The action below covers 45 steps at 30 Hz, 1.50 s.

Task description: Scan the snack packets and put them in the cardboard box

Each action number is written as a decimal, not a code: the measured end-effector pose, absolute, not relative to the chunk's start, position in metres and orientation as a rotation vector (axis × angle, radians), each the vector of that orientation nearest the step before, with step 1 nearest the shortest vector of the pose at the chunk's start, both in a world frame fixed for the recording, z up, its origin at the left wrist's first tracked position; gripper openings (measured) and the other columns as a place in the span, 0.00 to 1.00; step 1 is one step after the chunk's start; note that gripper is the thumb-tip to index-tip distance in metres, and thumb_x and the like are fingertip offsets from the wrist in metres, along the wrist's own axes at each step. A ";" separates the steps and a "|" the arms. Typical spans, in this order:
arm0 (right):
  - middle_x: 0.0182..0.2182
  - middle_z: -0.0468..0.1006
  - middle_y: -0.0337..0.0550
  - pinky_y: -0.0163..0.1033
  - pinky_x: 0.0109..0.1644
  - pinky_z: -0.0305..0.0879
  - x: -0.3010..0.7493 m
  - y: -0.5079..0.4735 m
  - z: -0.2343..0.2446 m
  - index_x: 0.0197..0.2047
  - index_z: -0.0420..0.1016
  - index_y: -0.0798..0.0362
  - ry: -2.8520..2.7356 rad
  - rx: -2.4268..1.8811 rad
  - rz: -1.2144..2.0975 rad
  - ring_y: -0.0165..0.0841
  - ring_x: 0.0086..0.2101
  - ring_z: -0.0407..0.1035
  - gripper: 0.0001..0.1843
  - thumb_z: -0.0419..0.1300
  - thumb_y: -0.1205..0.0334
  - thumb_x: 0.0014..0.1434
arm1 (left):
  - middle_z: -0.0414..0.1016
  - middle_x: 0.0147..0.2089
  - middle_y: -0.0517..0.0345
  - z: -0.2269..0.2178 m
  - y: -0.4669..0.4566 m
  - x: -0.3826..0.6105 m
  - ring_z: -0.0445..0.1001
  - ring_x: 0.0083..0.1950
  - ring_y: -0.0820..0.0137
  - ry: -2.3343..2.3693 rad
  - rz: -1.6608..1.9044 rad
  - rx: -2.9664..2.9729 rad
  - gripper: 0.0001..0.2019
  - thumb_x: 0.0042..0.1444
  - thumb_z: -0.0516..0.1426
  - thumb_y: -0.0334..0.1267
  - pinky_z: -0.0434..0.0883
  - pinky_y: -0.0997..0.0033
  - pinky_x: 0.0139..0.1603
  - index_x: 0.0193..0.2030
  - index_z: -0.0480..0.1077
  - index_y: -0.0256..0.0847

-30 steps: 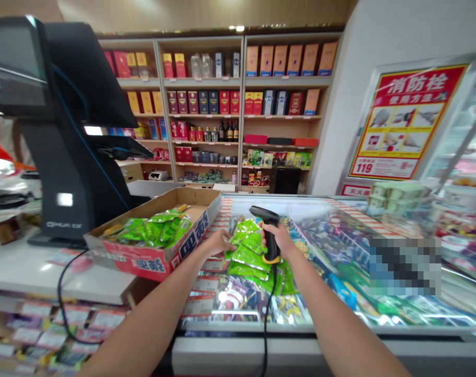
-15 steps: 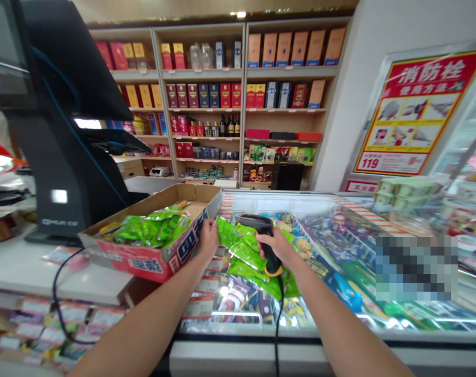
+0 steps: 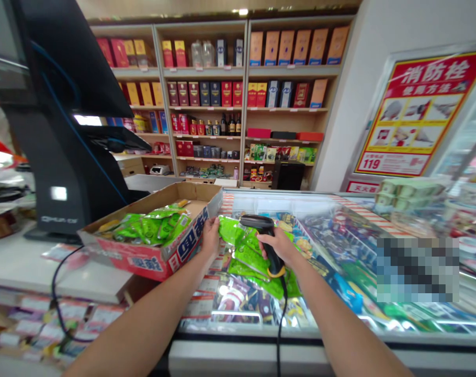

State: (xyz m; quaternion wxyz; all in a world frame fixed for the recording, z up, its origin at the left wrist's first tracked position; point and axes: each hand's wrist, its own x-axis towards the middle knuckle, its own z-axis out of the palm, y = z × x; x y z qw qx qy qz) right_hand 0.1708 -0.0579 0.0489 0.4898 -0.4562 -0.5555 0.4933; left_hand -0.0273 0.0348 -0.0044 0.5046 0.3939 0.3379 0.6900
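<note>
My right hand (image 3: pixel 278 245) is wrapped around the handle of a black barcode scanner (image 3: pixel 257 222), whose head points left over several green snack packets (image 3: pixel 249 256). These packets lie on the glass top of a chest freezer. With closed fingers, my left hand (image 3: pixel 211 235) pinches the left end of one green snack packet (image 3: pixel 229 229), just under the scanner's head. Close by on the left, an open cardboard box (image 3: pixel 159 267) holds more green packets (image 3: pixel 154 226). The scanner's cable (image 3: pixel 282 319) hangs down past the freezer's front edge.
A black cash register screen on a stand (image 3: pixel 65 157) rises at the left on a white counter (image 3: pixel 92 277). Egg cartons (image 3: pixel 410 191) sit on the freezer's far right. Shelves of boxed bottles (image 3: pixel 206 94) line the back wall. Another cable (image 3: pixel 55 293) loops off the counter.
Very little differs. The scanner and my right hand have shifted slightly to the right. My left hand keeps its pinch on the packet, and the view has moved a little.
</note>
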 end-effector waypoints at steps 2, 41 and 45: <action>0.16 0.71 0.35 0.35 0.18 0.63 0.171 -0.059 0.050 0.31 0.71 0.55 -1.336 -1.091 1.205 0.29 0.14 0.65 0.14 0.63 0.55 0.44 | 0.75 0.34 0.59 -0.001 0.031 -0.026 0.74 0.31 0.71 0.704 1.520 0.888 0.19 0.43 0.66 0.46 0.69 0.73 0.30 0.38 0.68 0.39; 0.16 0.70 0.35 0.35 0.18 0.63 0.185 -0.062 0.060 0.25 0.68 0.53 -1.369 -1.229 1.064 0.30 0.15 0.65 0.09 0.62 0.58 0.44 | 0.77 0.44 0.57 -0.002 0.012 -0.015 0.77 0.42 0.65 0.615 1.511 0.912 0.26 0.37 0.70 0.41 0.78 0.58 0.42 0.44 0.68 0.43; 0.15 0.70 0.35 0.36 0.18 0.63 0.185 -0.063 0.061 0.24 0.68 0.53 -1.361 -1.244 1.062 0.30 0.15 0.65 0.09 0.62 0.57 0.43 | 0.77 0.44 0.57 -0.004 0.012 -0.016 0.77 0.41 0.65 0.619 1.501 0.919 0.27 0.36 0.70 0.43 0.77 0.59 0.42 0.44 0.68 0.43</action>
